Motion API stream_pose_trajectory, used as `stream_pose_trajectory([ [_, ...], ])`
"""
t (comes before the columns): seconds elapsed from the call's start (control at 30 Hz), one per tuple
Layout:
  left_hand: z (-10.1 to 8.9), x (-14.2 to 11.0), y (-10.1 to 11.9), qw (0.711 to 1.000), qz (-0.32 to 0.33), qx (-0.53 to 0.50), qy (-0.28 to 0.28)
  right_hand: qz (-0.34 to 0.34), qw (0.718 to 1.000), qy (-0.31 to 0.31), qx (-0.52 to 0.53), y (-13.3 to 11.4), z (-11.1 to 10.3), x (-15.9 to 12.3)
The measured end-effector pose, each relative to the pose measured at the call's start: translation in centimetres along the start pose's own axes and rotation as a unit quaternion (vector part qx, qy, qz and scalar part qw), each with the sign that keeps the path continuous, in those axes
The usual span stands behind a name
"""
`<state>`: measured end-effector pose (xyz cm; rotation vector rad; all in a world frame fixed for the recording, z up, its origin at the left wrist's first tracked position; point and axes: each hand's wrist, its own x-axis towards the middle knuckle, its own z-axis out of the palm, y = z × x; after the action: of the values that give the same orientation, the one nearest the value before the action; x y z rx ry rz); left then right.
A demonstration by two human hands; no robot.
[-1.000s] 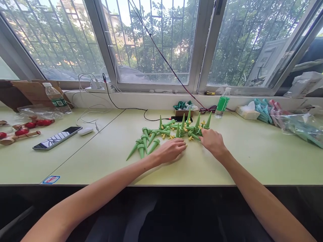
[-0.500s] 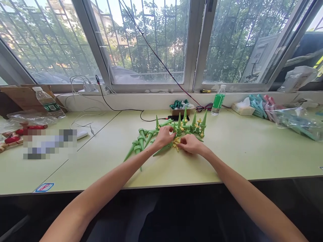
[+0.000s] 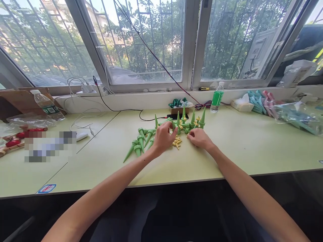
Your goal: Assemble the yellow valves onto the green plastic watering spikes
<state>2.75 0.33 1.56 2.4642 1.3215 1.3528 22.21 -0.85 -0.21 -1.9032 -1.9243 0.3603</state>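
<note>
My left hand (image 3: 163, 137) is closed around a green plastic spike (image 3: 173, 125), its pointed tip upward; the fingers hide its lower part. To the right, my right hand (image 3: 200, 138) pinches a small yellow plastic piece (image 3: 187, 135), mostly covered by the fingertips. Between the hands lies a small heap of yellow pieces (image 3: 177, 143). Behind them several green spikes with yellow pieces fitted (image 3: 203, 118) stand point up. Left of my left hand, more green spikes with ribbed caps (image 3: 140, 141) lie loose on the table (image 3: 242, 151).
A phone (image 3: 178, 116) on a cable and a small box of green material (image 3: 180, 107) sit behind the spikes. Farther right are a green-labelled bottle (image 3: 217, 97), a tissue box (image 3: 241, 105) and bagged items (image 3: 290, 112). Another bottle (image 3: 47, 104) stands far left.
My right hand has moved right, away from the yellow heap, with a small yellow piece at its fingertips. My left hand has turned slightly, still holding the green spike. The view has shifted a little.
</note>
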Motion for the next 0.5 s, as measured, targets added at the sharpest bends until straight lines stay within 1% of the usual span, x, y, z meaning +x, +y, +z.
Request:
stream_pose_trajectory([
  [0.07, 0.3, -0.7, 1.2, 0.998, 0.048, 0.007, -0.035, 0.026, 1.000, -0.008, 0.001, 0.3, -0.3, 0.1],
  [0.13, 1.1, -1.1, 2.3, 0.993, 0.068, 0.035, -0.087, 0.038, 0.999, -0.007, 0.000, 0.5, -0.5, 0.1],
  [0.23, 2.7, -1.2, 3.4, 0.979, 0.067, 0.080, -0.178, 0.043, 0.999, 0.011, -0.021, 0.6, -0.5, 0.2],
  [0.27, 3.2, -1.1, 3.6, 0.975, 0.056, 0.093, -0.196, 0.045, 0.998, 0.019, -0.029, 0.7, -0.5, 0.2],
  [0.37, 4.5, -0.7, 4.1, 0.969, 0.029, 0.121, -0.211, 0.054, 0.997, 0.029, -0.036, 0.9, -0.4, 0.4],
  [0.5, 5.1, 0.0, 4.7, 0.965, -0.007, 0.142, -0.220, 0.061, 0.997, 0.027, -0.027, 1.0, -0.5, 0.3],
])
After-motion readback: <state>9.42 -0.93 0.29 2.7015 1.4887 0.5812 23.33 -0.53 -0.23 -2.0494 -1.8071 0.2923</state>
